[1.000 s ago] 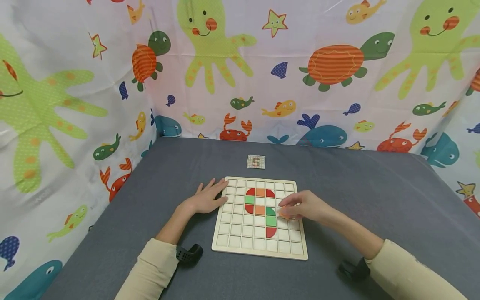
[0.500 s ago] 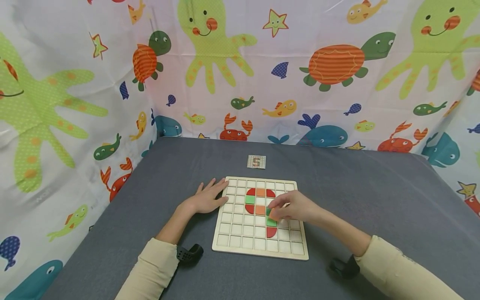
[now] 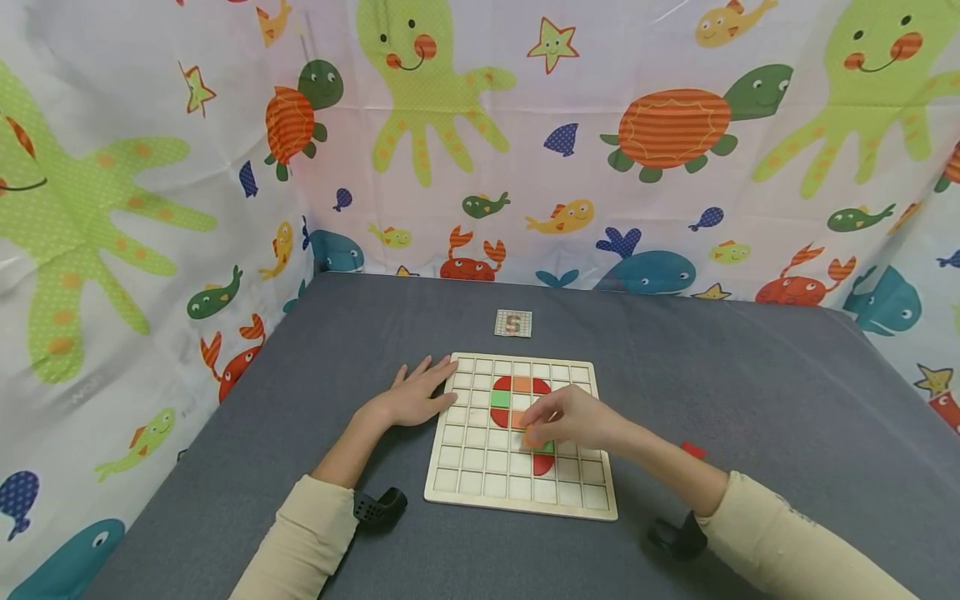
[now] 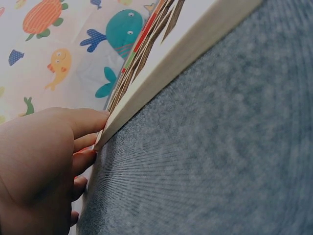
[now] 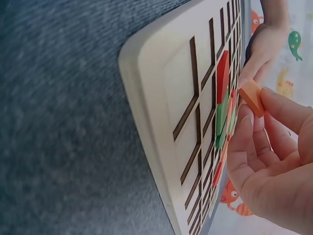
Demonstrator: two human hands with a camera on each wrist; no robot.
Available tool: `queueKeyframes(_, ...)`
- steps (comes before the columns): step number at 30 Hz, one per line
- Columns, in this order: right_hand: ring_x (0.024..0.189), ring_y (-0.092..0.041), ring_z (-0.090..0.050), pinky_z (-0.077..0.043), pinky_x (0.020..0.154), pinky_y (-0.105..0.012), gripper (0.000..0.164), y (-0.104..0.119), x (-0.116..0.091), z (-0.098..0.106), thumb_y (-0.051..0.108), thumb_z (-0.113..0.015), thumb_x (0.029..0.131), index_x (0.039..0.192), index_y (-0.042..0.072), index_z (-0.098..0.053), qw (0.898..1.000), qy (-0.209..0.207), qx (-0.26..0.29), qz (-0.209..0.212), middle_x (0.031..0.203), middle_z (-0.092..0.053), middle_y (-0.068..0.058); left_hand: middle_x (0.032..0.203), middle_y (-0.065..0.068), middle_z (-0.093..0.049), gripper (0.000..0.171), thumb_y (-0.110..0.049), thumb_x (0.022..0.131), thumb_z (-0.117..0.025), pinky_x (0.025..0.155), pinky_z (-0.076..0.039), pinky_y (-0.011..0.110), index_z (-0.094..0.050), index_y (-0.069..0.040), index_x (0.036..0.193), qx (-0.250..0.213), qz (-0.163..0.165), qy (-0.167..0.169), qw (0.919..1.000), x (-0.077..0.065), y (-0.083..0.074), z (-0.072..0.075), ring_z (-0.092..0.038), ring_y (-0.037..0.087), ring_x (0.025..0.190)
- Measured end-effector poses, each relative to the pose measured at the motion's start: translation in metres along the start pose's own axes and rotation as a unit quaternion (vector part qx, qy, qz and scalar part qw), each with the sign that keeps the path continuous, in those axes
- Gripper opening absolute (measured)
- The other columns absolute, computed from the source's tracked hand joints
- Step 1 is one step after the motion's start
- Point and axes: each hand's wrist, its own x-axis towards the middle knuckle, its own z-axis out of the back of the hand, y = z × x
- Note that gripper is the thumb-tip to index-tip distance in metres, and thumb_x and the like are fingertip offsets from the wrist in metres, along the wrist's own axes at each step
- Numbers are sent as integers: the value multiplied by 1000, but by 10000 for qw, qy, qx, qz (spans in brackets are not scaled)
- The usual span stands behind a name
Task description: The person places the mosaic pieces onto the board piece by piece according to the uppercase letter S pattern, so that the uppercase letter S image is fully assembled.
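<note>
A square wooden grid board (image 3: 472, 460) lies on the dark grey table. Red, orange and green tiles fill some of its cells in a curving line; the lower ones are partly hidden by my right hand (image 3: 577, 419). That hand pinches an orange square tile (image 5: 253, 98) between thumb and fingers, held tilted just above the board's middle. At the board's upper left edge rests my left hand (image 3: 408, 402), fingers extended, the fingertips touching the wooden rim (image 4: 146, 90).
Behind the board lies a small card (image 3: 513, 323) printed with a grid and an S-like figure. A red piece (image 3: 693, 450) shows on the table beside the right forearm. A curtain (image 3: 480, 150) with sea animals hangs along the table's back and sides.
My right hand has moved left over the board with the orange tile, now covering part of the green tiles. The red piece beside the forearm has come into sight. The left hand stays put.
</note>
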Motion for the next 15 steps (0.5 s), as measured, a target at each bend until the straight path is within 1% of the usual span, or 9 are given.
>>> queueKeyframes(6,75,-18,-59,-49,70,-32,19,4,0,-7,8,-74,82,99,-1,-72,9999,-16,-26,103,82,-67,-3,157,11,-17,62,-32,100,-47,108,2,60,-24,-8,152,12,0,15,10000,0,-1,0,-4,36,143)
queueKeyframes(11,70,-16,-59,-50,67,-29,12,7,2,-15,4,-73,83,94,1,-73,9989,51,-305,355,77,-67,-2,157,11,-17,62,-32,100,-47,108,2,60,-24,-8,152,8,-7,24,10000,0,-1,0,-4,36,143)
queueKeyframes(15,68,-12,-58,-49,65,-26,7,8,2,-19,3,-71,84,91,2,-73,9967,155,-569,557,75,-66,1,157,11,-17,62,-32,100,-47,108,2,60,-24,-8,152,4,-10,26,10000,1,1,0,-4,36,143)
